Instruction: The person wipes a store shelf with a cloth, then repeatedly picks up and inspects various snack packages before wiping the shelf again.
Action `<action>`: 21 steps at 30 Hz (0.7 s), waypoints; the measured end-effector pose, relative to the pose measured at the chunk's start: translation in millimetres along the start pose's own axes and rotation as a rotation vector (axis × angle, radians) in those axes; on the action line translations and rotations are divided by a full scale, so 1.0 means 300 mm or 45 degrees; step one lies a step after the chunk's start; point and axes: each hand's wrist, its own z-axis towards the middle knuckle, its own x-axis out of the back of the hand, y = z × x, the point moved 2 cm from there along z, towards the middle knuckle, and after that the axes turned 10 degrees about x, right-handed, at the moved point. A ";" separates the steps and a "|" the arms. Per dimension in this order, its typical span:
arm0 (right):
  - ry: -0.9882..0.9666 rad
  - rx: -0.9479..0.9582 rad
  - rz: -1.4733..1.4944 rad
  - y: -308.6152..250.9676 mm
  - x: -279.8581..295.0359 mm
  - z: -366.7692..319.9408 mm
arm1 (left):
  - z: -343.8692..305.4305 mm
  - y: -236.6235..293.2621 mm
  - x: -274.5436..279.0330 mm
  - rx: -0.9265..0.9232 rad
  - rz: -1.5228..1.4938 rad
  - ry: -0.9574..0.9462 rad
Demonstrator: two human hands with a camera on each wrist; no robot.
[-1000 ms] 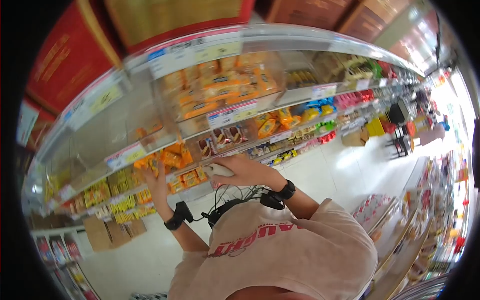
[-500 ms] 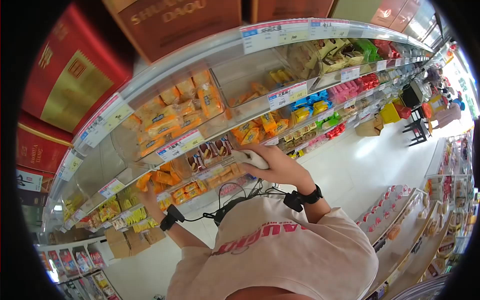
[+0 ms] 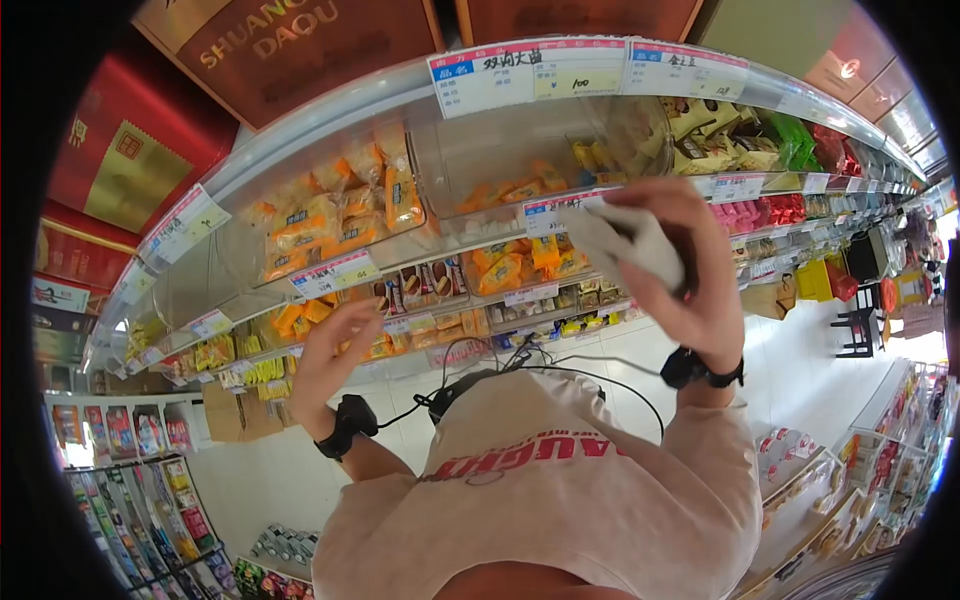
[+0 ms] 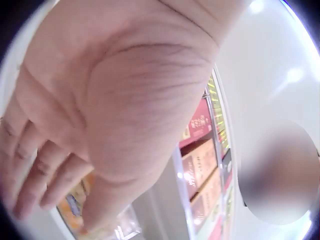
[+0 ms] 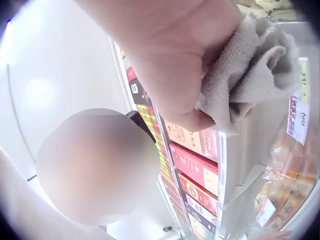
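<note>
In the head view the right hand [image 3: 690, 270] grips a crumpled grey cloth [image 3: 640, 245] in front of the shelf, beside a price label [image 3: 560, 215]. The right wrist view shows the cloth [image 5: 250, 75] bunched between thumb and fingers. My left hand [image 3: 335, 360] holds nothing; it hovers before the lower bins, near orange-wrapped snacks [image 3: 295, 318]. Seen in the left wrist view, the left palm [image 4: 140, 110] faces the camera with fingers extended and slightly bent. Above the left hand is a clear bin of orange packets [image 3: 350, 235].
Boxes [image 3: 290, 55] line the top shelf. More bins of wrapped sweets [image 3: 720, 150] run off to the right. Cables [image 3: 600, 362] hang between the wrists. A cardboard box [image 3: 235, 412] sits on the floor [image 3: 390, 510], and black stools [image 3: 855, 330] stand at the right.
The right hand has risen with the cloth and moved right, from the lower bins to the upper label edge. My left hand has drawn back from the orange snacks, its fingers now apart from them.
</note>
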 end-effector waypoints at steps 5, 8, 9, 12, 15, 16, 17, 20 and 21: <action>-0.172 0.051 -0.352 0.078 -0.013 0.131 | -0.023 0.198 -0.194 -0.734 -0.376 0.354; -0.326 -0.396 -0.340 0.122 -0.033 0.179 | 0.024 0.325 -0.267 -1.178 0.280 0.536; -0.402 -0.437 -0.337 0.149 -0.041 0.200 | 0.044 0.357 -0.299 -1.228 0.386 0.510; -0.577 -0.440 -0.340 0.286 -0.054 0.254 | 0.108 0.417 -0.388 -1.187 0.588 0.410; -0.673 -0.391 -0.462 0.365 -0.063 0.303 | 0.159 0.380 -0.461 -1.011 0.711 0.430; -0.770 -0.351 -0.465 0.365 -0.069 0.334 | 0.161 0.379 -0.471 -1.012 0.736 0.467; -0.869 -0.313 -0.467 0.374 -0.074 0.372 | 0.162 0.380 -0.483 -1.013 0.759 0.504; -1.012 -0.242 -0.558 0.406 -0.106 0.435 | 0.186 0.361 -0.506 -1.024 0.861 0.612; -1.029 -0.224 -0.605 0.406 -0.119 0.448 | 0.193 0.354 -0.509 -1.034 0.903 0.649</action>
